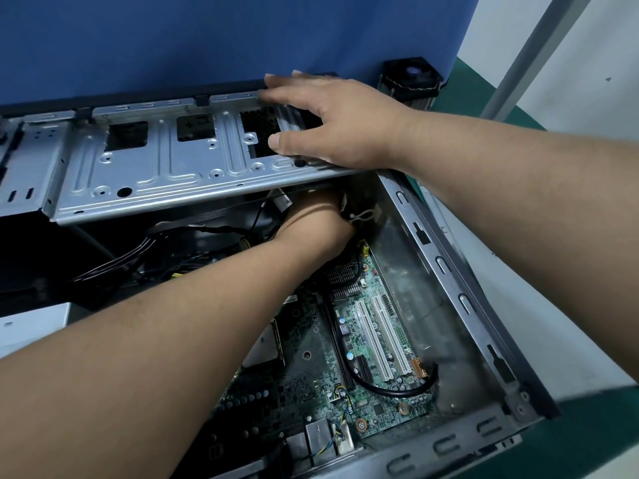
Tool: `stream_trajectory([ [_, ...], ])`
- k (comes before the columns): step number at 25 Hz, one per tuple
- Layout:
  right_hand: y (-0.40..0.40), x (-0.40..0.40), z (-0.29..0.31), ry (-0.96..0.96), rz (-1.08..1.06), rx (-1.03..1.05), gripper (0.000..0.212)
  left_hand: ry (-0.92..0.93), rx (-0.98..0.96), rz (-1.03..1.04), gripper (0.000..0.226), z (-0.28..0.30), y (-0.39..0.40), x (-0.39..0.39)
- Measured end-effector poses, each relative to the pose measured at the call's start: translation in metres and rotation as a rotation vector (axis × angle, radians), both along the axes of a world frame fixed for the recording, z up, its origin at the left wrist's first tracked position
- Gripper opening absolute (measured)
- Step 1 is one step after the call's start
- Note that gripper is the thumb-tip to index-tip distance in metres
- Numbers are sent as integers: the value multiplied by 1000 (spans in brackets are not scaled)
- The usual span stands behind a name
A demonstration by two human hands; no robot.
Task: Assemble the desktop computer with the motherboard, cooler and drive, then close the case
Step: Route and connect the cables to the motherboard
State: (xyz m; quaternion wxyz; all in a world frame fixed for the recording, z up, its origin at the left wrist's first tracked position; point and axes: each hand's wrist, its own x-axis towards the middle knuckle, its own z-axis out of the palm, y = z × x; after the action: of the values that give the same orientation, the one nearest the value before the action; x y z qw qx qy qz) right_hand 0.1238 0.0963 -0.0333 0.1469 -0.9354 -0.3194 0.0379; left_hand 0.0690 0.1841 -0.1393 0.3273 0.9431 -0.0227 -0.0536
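Note:
The open computer case [460,281] lies on its side with the green motherboard [373,344] seated in its bottom. A silver metal drive cage [162,167] spans the case's far part. My right hand [332,122] rests on the cage's right end, fingers spread over its top edge and thumb against its face. My left hand [318,219] reaches under the cage into the far corner; its fingers are hidden among cables there. The cooler [411,83], a black fan on a finned block, stands behind the case at the far right.
Black cable bundles [138,250] run through the dark left part of the case. A blue partition [224,39] rises right behind the case. A white box [34,323] lies at the left edge. Green table surface [594,440] shows at the right.

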Motion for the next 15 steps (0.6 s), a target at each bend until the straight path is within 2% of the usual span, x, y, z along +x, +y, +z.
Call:
stream_trajectory([
  [2,-1,0,-1,-4,-1,-8,66,-21,2,-11,48,-2,-1,-1],
  [15,-1,-2,2,-8,2,-11,66,-79,6,43,51,-1,0,-4],
])
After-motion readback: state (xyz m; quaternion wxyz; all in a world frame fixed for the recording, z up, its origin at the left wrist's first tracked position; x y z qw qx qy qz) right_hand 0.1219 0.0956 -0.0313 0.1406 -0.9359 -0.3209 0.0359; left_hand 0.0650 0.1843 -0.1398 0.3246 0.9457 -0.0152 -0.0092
